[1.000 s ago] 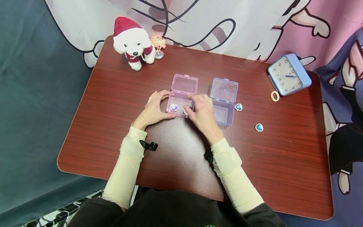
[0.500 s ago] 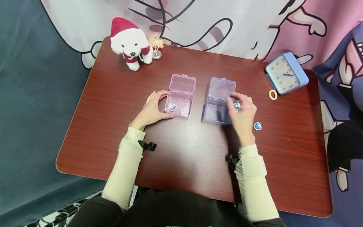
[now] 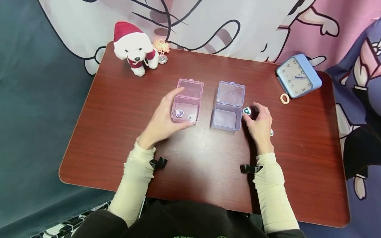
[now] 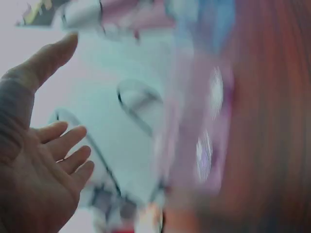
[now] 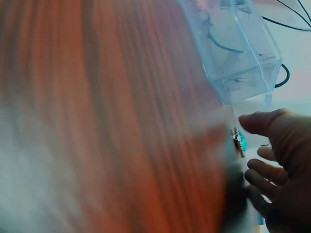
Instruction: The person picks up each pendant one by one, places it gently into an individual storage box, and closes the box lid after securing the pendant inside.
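The table (image 3: 119, 132) is showing a dark reddish-brown wood grain. One open box (image 3: 187, 104) is glowing translucent pink, the other box (image 3: 227, 107) a pale translucent lilac-blue. A gem (image 3: 246, 111) beside it is glinting teal in a silvery rim. The toy dog (image 3: 134, 49) is sitting white in a red hat and scarf. The clock (image 3: 298, 75) is looking light blue with a pale face, near a peach ring (image 3: 284, 98). The sleeves (image 3: 135, 181) are showing cream.

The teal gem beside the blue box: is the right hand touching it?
Cannot tell. In the head view the right hand fingertips reach the teal gem; wrist view is blurred.
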The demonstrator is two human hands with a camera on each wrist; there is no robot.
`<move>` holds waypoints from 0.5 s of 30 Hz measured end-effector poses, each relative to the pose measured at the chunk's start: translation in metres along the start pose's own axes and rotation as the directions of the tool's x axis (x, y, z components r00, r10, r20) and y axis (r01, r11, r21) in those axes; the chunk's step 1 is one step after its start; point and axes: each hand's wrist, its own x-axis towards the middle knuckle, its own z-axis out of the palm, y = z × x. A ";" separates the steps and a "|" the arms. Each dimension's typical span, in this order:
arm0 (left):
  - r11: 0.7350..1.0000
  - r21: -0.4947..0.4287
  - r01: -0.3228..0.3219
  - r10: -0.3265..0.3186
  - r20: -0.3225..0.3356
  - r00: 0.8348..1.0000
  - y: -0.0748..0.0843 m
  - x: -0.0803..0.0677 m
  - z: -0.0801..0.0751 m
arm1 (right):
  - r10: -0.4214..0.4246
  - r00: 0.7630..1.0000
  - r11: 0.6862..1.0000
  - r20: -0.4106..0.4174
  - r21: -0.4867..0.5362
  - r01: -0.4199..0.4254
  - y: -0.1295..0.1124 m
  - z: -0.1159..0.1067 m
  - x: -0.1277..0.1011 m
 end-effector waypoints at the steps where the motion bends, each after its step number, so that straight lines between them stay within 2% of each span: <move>1: 0.998 -0.045 -0.033 0.034 0.013 0.999 0.008 0.003 0.010 | -0.001 1.000 1.000 0.003 -0.001 0.001 0.003 0.001 -0.001; 3: 0.988 -0.131 -0.084 0.091 0.053 0.994 0.019 0.007 0.033 | -0.003 1.000 1.000 -0.002 0.001 0.003 0.008 0.003 -0.002; 6: 0.975 -0.194 -0.110 0.132 0.108 0.985 0.023 0.011 0.070 | -0.015 1.000 1.000 -0.020 0.014 0.016 0.012 0.007 -0.002; 10: 0.989 -0.126 -0.072 0.087 0.120 0.989 0.015 0.014 0.108 | -0.038 0.998 0.998 -0.045 0.042 0.040 0.016 0.011 -0.001; 12: 0.996 -0.083 -0.040 0.050 0.110 0.993 0.008 0.015 0.120 | -0.049 0.997 0.997 -0.060 0.051 0.052 0.018 0.011 -0.001; 15: 0.998 -0.054 0.009 -0.003 0.109 0.994 0.002 0.018 0.130 | -0.064 0.995 0.996 -0.083 0.060 0.069 0.019 0.011 -0.002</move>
